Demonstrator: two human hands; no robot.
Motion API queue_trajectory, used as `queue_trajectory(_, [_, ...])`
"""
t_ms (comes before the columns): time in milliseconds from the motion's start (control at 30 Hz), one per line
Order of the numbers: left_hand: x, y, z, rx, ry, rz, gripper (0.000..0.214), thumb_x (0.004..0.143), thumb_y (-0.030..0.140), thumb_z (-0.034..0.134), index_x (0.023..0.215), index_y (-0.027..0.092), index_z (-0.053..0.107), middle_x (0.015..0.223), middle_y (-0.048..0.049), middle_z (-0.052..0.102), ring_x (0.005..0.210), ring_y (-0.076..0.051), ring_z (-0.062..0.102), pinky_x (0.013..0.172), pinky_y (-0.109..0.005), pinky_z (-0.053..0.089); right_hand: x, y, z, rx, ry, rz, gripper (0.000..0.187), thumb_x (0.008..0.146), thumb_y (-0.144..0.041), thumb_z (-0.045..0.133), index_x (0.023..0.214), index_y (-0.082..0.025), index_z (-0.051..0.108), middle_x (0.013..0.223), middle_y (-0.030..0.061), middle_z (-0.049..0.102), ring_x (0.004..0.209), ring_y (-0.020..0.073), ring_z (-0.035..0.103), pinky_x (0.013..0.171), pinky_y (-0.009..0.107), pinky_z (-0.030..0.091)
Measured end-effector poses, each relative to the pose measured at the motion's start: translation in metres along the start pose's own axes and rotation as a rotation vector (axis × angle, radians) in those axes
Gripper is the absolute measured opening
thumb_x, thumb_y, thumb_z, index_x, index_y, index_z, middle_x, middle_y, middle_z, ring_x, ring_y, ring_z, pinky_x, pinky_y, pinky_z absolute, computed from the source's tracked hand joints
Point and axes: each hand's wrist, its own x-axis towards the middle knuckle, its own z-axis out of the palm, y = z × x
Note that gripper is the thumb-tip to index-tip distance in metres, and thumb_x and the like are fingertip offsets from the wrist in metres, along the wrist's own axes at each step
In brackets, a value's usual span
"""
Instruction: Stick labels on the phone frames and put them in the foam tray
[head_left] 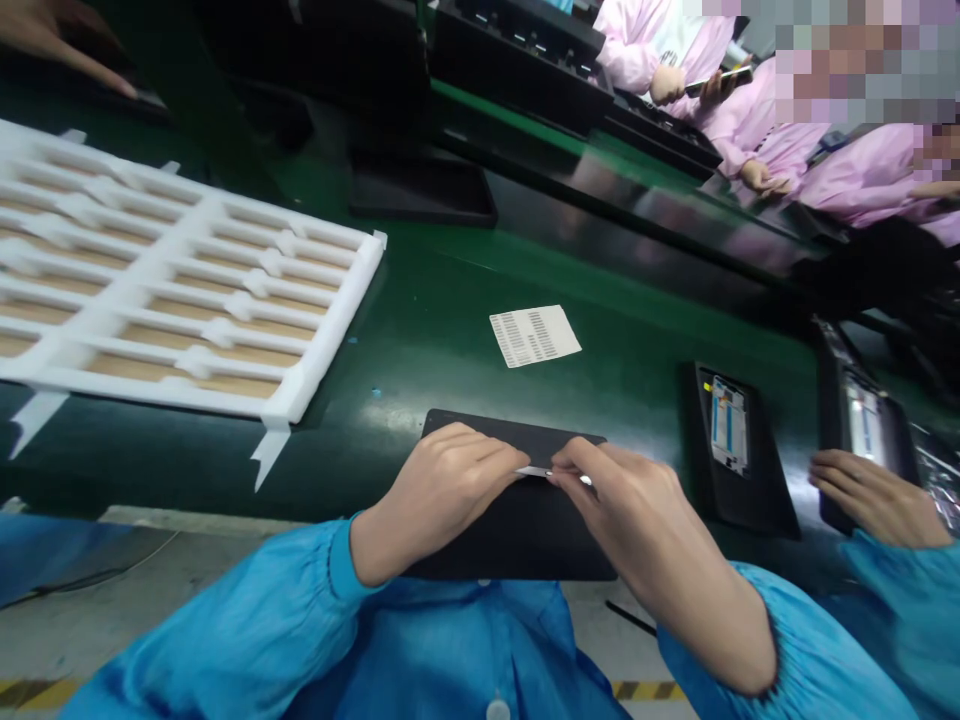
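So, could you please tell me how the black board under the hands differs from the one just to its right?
The near board has the left hand and right hand over it, holding a slim pale piece; the right board has no hand over it. The right board bears a pale part with blue strips; the near board's visible surface looks plain. Both are black.

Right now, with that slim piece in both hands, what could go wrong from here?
The slim pale piece is pinched at both ends, left hand and right hand, above the black tray. An uneven grip might let it slip or flex.

The tray's near edge appears to meet the blue jacket, so leaning forward could nudge it.

The printed sheet lies just beyond the tray; a forward reach might shift it.
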Motion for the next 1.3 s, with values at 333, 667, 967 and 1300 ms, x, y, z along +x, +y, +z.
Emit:
queue_trajectory(333, [0.000,0.000,0.002,-0.009,0.026,0.005,0.019,0.099,0.018,0.048,0.095,0.014,0.066,0.086,-0.0014,0.074,0.074,-0.018,0.070,0.066,-0.031,0.044,0.012,-0.013,-0.006,0.000,0.025,-0.032,0.013,0.091,-0.009,0.054,0.099,-0.016,0.060,0.080,0.0049,0.064,0.069,0.0213,0.059,0.057,0.032,0.044])
queue_trajectory(667, [-0.003,-0.002,0.005,0.010,0.036,0.023,0.017,0.100,0.019,0.049,0.096,0.016,0.065,0.091,0.0000,0.075,0.081,-0.016,0.071,0.072,-0.031,0.046,-0.034,0.000,0.046,0.056,0.391,-0.079,0.040,0.090,-0.010,0.062,0.129,-0.016,0.056,0.130,0.0132,0.062,0.116,0.0258,0.057,0.098,0.044,0.048])
queue_trajectory(967, [-0.001,0.003,0.005,0.069,0.011,0.015,0.012,0.098,0.017,0.052,0.101,0.017,0.064,0.094,0.0011,0.075,0.083,-0.016,0.070,0.076,-0.031,0.046,-0.034,0.012,0.062,-0.168,0.502,-0.244,0.037,0.091,-0.004,0.056,0.126,-0.015,0.061,0.131,0.0095,0.064,0.116,0.0271,0.060,0.104,0.049,0.044])
queue_trajectory(1300, [0.000,0.013,0.009,0.077,-0.003,0.048,0.015,0.099,0.016,0.050,0.100,0.017,0.065,0.093,-0.0012,0.075,0.082,-0.016,0.070,0.077,-0.031,0.048,-0.016,0.011,0.048,0.964,0.289,0.308,0.008,0.087,-0.027,0.068,0.084,-0.021,0.072,0.090,0.0042,0.075,0.089,0.0197,0.069,0.083,0.035,0.055])
